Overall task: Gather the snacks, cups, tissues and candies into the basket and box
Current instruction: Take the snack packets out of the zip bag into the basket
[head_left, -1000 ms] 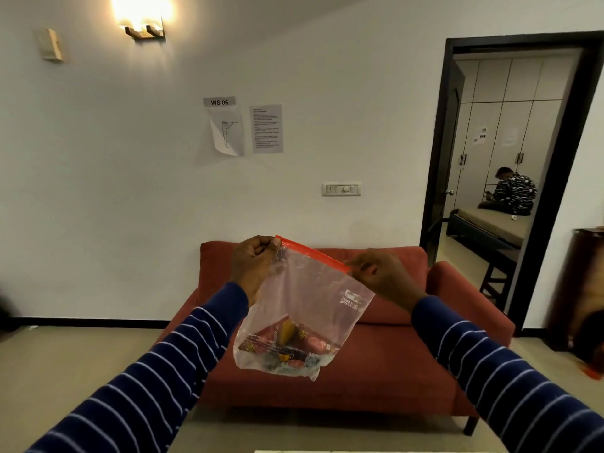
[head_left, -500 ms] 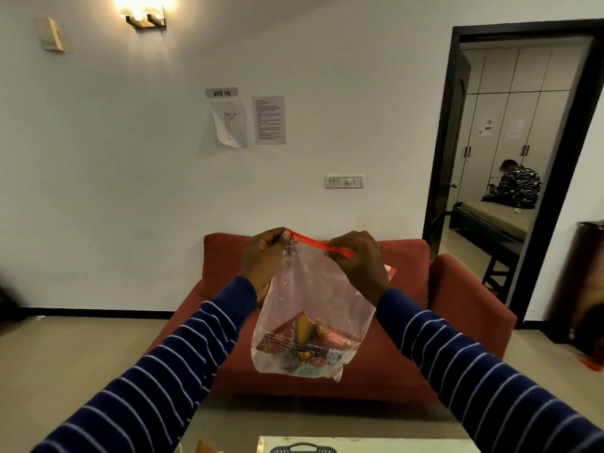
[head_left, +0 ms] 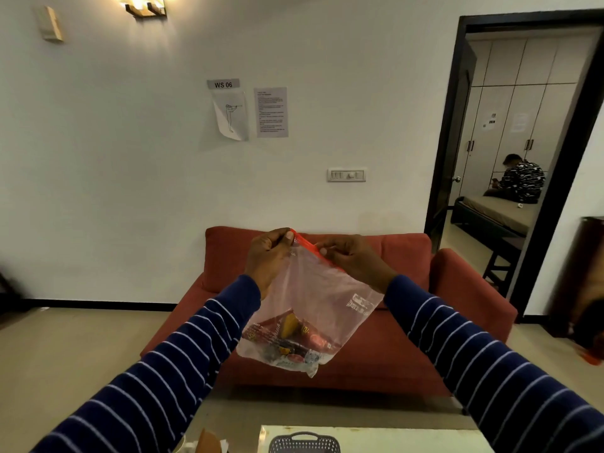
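I hold a clear zip bag (head_left: 313,299) with a red seal strip up in front of me. Candies and snack wrappers (head_left: 287,338) lie bunched in its bottom. My left hand (head_left: 268,256) pinches the strip's left end. My right hand (head_left: 354,259) pinches the strip a little to the right, the two hands close together. The bag hangs tilted down to the right. At the bottom edge of the view the dark grey basket (head_left: 304,444) shows only its rim and handle.
A red sofa (head_left: 408,338) stands ahead against the white wall. A pale table edge (head_left: 392,436) and a brown item (head_left: 209,441) sit at the bottom. An open doorway (head_left: 510,158) at right shows a seated person. A dark cabinet (head_left: 585,273) stands far right.
My right hand slid left along the red strip from its far end to close beside my left hand. The view tipped down, bringing the table and basket into sight.
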